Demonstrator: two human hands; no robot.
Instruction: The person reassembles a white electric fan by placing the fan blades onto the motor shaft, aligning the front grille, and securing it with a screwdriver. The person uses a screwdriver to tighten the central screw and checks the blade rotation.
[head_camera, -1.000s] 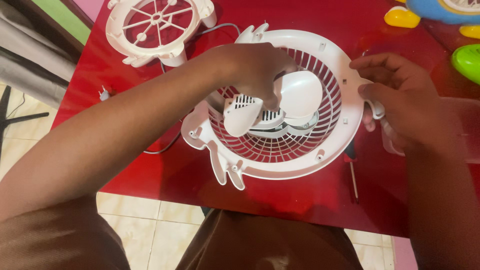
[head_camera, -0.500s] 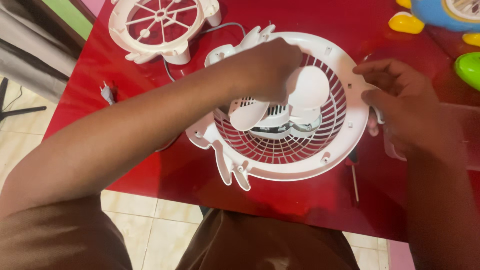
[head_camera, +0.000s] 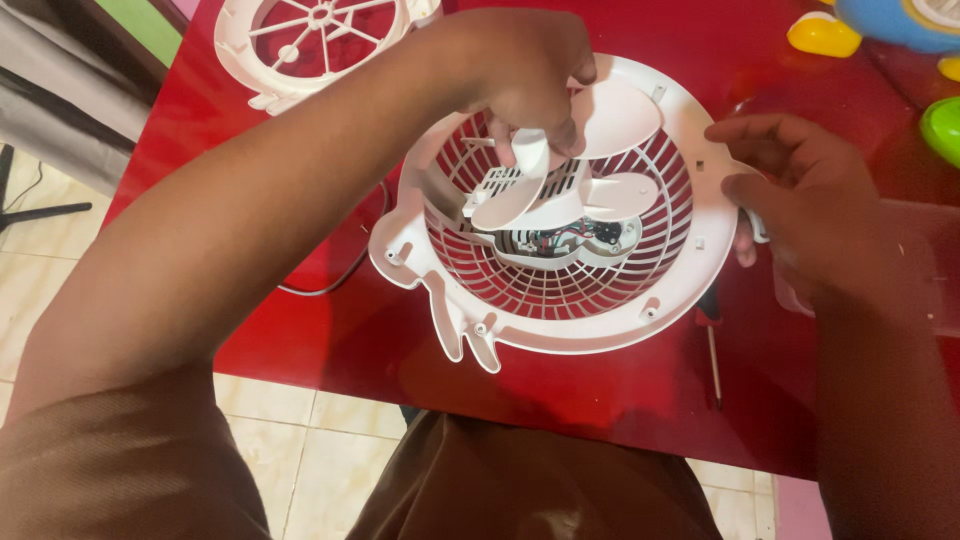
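A round white fan housing (head_camera: 560, 300) with a slotted grille lies flat on the red table (head_camera: 300, 320). In its middle sits the white blade wheel (head_camera: 590, 190), tilted, with wires and a small motor board showing under it. My left hand (head_camera: 520, 70) reaches in from above and grips the blade wheel by one blade. My right hand (head_camera: 800, 200) holds the right rim of the housing between thumb and fingers.
A second white grille cover (head_camera: 310, 40) lies at the back left. A screwdriver (head_camera: 712, 350) rests just right of the housing. A thin white cable (head_camera: 340, 280) runs under its left side. Yellow, blue and green plastic pieces (head_camera: 870, 25) are at the back right. The table edge runs along the front.
The blade wheel has come up off the hub and tilted in my left hand, which uncovers the wires and board below. My right hand stays on the rim.
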